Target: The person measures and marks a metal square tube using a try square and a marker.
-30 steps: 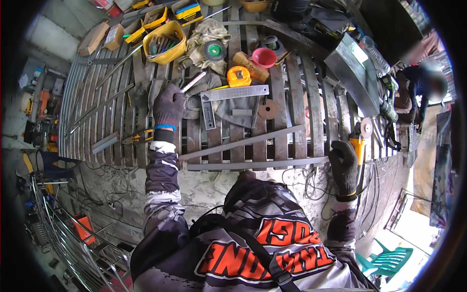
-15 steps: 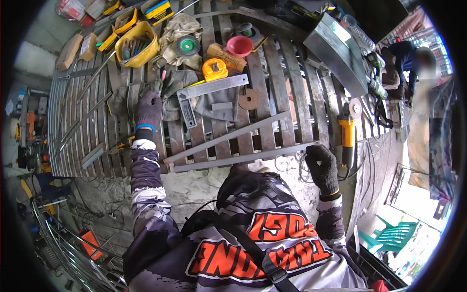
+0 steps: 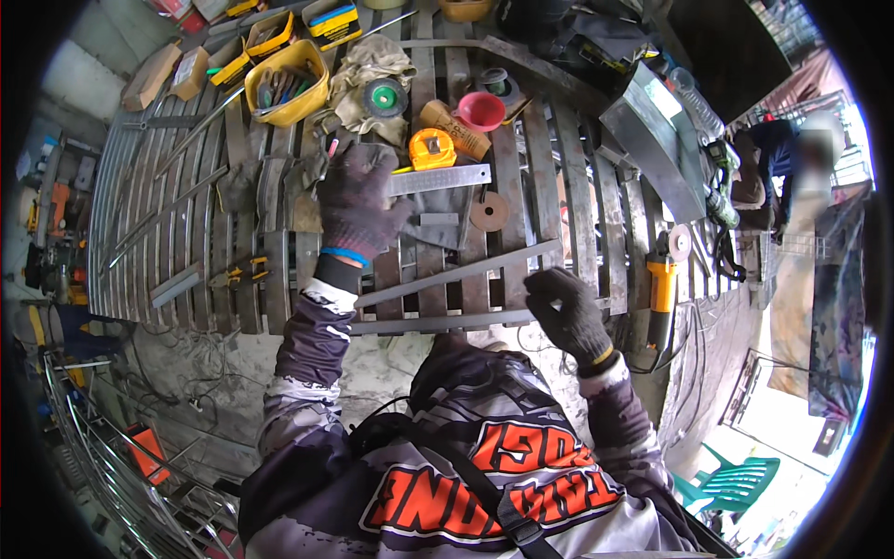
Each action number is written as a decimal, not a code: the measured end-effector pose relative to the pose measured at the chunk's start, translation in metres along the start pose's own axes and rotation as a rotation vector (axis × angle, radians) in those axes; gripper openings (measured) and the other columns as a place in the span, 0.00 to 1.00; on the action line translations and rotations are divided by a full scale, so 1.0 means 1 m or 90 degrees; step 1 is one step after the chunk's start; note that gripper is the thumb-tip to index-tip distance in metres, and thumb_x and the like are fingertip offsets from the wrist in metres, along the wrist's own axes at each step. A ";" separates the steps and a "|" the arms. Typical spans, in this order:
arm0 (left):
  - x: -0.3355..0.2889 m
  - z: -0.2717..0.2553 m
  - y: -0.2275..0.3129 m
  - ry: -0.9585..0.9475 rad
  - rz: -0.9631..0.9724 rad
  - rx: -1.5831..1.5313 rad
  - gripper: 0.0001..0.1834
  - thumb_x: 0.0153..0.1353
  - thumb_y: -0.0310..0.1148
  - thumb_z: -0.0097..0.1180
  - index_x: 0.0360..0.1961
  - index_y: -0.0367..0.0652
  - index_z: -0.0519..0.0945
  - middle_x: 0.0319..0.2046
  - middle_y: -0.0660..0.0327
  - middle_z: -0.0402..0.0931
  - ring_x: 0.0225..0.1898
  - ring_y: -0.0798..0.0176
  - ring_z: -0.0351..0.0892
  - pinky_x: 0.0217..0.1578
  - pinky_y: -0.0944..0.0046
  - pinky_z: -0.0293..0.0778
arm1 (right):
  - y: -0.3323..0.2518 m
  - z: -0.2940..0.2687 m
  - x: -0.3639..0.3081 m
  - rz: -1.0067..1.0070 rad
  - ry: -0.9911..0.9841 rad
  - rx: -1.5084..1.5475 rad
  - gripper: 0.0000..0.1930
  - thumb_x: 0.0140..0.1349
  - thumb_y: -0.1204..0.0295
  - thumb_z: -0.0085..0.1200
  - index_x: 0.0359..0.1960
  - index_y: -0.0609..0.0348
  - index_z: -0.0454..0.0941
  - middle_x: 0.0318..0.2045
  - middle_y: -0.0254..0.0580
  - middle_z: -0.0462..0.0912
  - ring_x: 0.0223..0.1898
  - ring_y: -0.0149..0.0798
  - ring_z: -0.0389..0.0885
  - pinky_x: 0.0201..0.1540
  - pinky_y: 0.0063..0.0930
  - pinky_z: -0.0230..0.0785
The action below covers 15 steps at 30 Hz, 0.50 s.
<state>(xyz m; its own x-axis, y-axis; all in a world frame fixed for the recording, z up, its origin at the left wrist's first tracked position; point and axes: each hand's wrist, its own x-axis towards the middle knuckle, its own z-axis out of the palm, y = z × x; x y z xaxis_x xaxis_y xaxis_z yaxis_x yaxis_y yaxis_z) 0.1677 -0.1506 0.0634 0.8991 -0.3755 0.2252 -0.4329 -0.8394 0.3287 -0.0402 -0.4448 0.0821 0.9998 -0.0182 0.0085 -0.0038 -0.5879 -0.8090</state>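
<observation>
My left hand (image 3: 361,200), in a dark knitted glove, reaches over the corner of a metal try square (image 3: 452,177) and hides its stock. Its thumb stands apart from the fingers; no grip on the square is visible. Beside the square's blade lies a yellow tape measure (image 3: 431,149). A pink-tipped stick (image 3: 332,147) rests at the fingers' far side. My right hand (image 3: 565,315), gloved too, hovers near the right end of a grey flat bar (image 3: 447,322), fingers curled toward the thumb. Whatever it may hold is hidden. A second bar (image 3: 466,272) lies slanting between the hands.
The slatted metal table carries a yellow tub of tools (image 3: 289,88), a red bowl (image 3: 481,111), a brown disc (image 3: 489,211) and pliers (image 3: 240,272). An angle grinder (image 3: 662,284) lies at the right edge. Another person (image 3: 778,158) is at the far right.
My left hand has moved right, from the cloth to the square's corner. My right hand has shifted left along the near bar's end. The view has shifted slightly.
</observation>
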 end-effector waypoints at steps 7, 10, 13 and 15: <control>0.015 0.052 -0.017 -0.032 -0.033 0.097 0.35 0.52 0.48 0.73 0.64 0.59 0.80 0.72 0.55 0.65 0.75 0.34 0.59 0.68 0.16 0.56 | 0.015 0.064 0.121 0.120 -0.132 -0.284 0.18 0.66 0.56 0.59 0.41 0.59 0.87 0.41 0.60 0.89 0.48 0.61 0.89 0.49 0.54 0.81; 0.010 0.060 -0.023 0.003 -0.009 0.171 0.35 0.52 0.47 0.73 0.64 0.58 0.80 0.71 0.55 0.65 0.73 0.33 0.61 0.67 0.22 0.61 | 0.016 0.084 0.138 0.152 -0.037 -0.275 0.20 0.67 0.54 0.58 0.42 0.59 0.88 0.41 0.62 0.89 0.49 0.63 0.88 0.51 0.55 0.81; 0.019 0.057 -0.024 -0.048 -0.029 0.135 0.35 0.51 0.44 0.75 0.63 0.57 0.81 0.68 0.54 0.69 0.70 0.34 0.65 0.66 0.29 0.66 | 0.022 0.089 0.150 0.176 -0.073 -0.338 0.19 0.67 0.55 0.58 0.39 0.59 0.90 0.40 0.63 0.89 0.44 0.64 0.89 0.49 0.58 0.80; 0.022 0.061 -0.030 -0.102 -0.061 0.098 0.35 0.50 0.42 0.76 0.62 0.56 0.81 0.66 0.54 0.71 0.68 0.36 0.68 0.66 0.32 0.68 | 0.027 0.093 0.156 0.192 -0.104 -0.327 0.19 0.65 0.55 0.60 0.42 0.60 0.91 0.41 0.62 0.90 0.46 0.63 0.89 0.51 0.56 0.81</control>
<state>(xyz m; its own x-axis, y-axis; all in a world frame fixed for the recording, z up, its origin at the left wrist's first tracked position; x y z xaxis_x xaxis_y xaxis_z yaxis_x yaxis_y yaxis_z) 0.2048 -0.1573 0.0027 0.9396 -0.3390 0.0473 -0.3416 -0.9195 0.1946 0.1172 -0.3883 0.0064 0.9429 -0.1443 -0.3001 -0.2557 -0.8911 -0.3748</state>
